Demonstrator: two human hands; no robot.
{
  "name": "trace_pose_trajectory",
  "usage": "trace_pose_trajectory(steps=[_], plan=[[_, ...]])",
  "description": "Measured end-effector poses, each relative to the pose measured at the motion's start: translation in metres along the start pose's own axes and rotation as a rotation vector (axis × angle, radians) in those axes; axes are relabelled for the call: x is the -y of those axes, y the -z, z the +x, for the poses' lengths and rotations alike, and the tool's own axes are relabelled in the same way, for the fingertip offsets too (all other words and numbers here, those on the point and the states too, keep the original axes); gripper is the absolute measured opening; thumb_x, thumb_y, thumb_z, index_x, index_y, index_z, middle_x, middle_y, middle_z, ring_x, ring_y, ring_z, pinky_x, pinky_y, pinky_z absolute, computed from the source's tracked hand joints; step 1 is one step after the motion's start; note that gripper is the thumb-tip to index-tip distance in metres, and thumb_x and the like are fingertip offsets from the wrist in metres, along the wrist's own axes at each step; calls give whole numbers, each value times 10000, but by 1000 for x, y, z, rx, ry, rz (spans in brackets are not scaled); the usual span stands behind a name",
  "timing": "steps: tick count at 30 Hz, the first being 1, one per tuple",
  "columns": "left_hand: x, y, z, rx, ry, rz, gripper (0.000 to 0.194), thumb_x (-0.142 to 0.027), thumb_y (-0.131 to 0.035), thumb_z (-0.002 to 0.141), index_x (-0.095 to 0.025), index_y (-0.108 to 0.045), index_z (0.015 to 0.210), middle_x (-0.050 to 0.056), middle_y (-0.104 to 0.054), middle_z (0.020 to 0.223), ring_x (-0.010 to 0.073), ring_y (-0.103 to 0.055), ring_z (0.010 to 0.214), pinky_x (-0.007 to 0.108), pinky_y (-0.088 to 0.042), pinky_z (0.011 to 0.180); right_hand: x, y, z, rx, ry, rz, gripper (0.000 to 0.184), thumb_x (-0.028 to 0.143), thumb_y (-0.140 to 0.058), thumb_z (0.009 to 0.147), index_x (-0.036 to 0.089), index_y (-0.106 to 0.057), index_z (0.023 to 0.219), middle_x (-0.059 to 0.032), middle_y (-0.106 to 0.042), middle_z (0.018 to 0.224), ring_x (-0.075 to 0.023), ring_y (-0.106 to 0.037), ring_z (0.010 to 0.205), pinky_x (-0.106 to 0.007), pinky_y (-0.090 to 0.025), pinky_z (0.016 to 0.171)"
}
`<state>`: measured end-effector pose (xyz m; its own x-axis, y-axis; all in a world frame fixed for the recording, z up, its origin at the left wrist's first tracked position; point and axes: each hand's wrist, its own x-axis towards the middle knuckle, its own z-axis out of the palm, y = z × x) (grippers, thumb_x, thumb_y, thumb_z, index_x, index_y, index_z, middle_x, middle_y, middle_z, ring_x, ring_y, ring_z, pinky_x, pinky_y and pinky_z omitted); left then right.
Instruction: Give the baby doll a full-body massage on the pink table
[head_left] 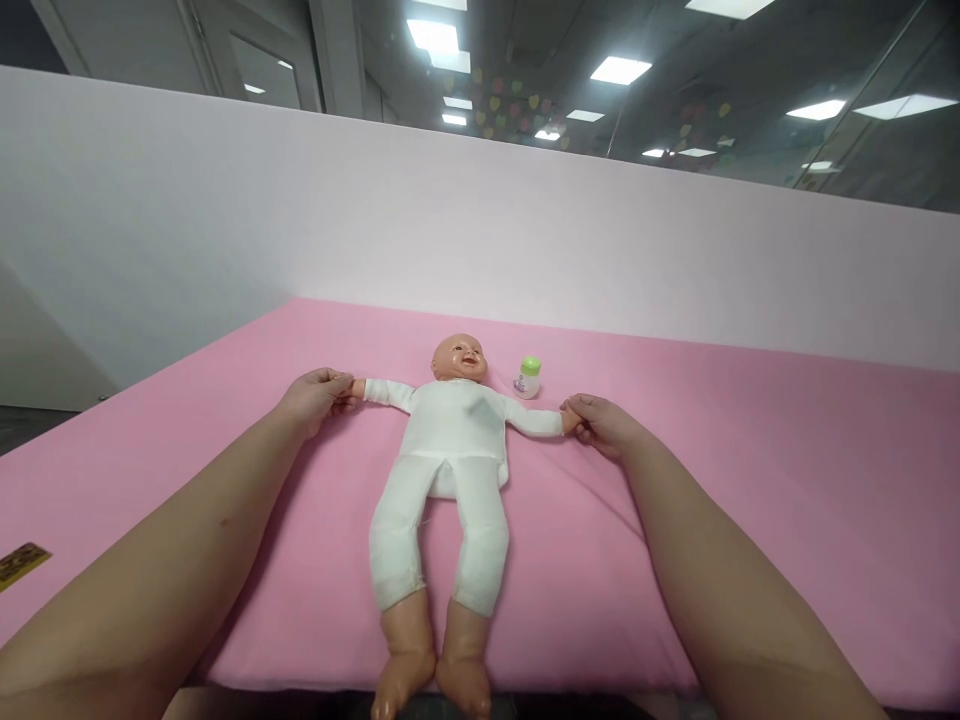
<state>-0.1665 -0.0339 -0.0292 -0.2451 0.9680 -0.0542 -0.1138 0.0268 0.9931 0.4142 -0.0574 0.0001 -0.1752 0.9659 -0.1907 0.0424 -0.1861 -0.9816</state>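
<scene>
A baby doll (454, 425) with a white cloth body and plastic head, hands and feet lies face up, its arms spread wide. My left hand (319, 398) pinches the doll's hand on the left side of the view. On the other side, my right hand (604, 422) grips the doll's other hand between thumb and fingers. Both doll arms are stretched out sideways, and its feet reach over the front edge of the bed. Close to the doll's head stands a small clear bottle (528, 380) with a green cap.
The doll rests on a pink padded surface (787, 480) that ends at a front edge near me. Behind it rises a white wall (525, 240) with glass above. A yellow and black label (22, 565) lies at the far left.
</scene>
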Motion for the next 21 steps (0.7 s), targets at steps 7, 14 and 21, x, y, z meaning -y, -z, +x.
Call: trace_pose_trajectory(steps=[7, 14, 21], plan=[[0, -3, 2, -25, 21, 8, 244, -232, -778, 788, -103, -706, 982, 182, -736, 881, 268, -745, 719, 406, -652, 676, 1, -2, 3, -59, -19, 34, 189, 188, -715, 854, 196, -709, 1042, -57, -666, 847, -96, -523, 585, -191, -452, 482], [0, -5, -1, 4, -10, -7, 386, -191, -841, 721, -102, -718, 1076, 173, -751, 946, 254, -755, 757, 380, -653, 720, 3, 8, -1, 68, -44, 144, 319, 183, -810, 827, 184, -727, 1135, -106, -705, 1039, -160, -660, 797, -243, -607, 691], [-1, -1, -2, 55, -16, -8, 535, -242, -963, 610, -112, -718, 1067, 146, -742, 914, 239, -741, 751, 339, -637, 675, 0, 6, 1, 56, -8, 43, 322, 272, -922, 744, 172, -707, 961, -38, -640, 846, -99, -498, 646, -201, -381, 494]])
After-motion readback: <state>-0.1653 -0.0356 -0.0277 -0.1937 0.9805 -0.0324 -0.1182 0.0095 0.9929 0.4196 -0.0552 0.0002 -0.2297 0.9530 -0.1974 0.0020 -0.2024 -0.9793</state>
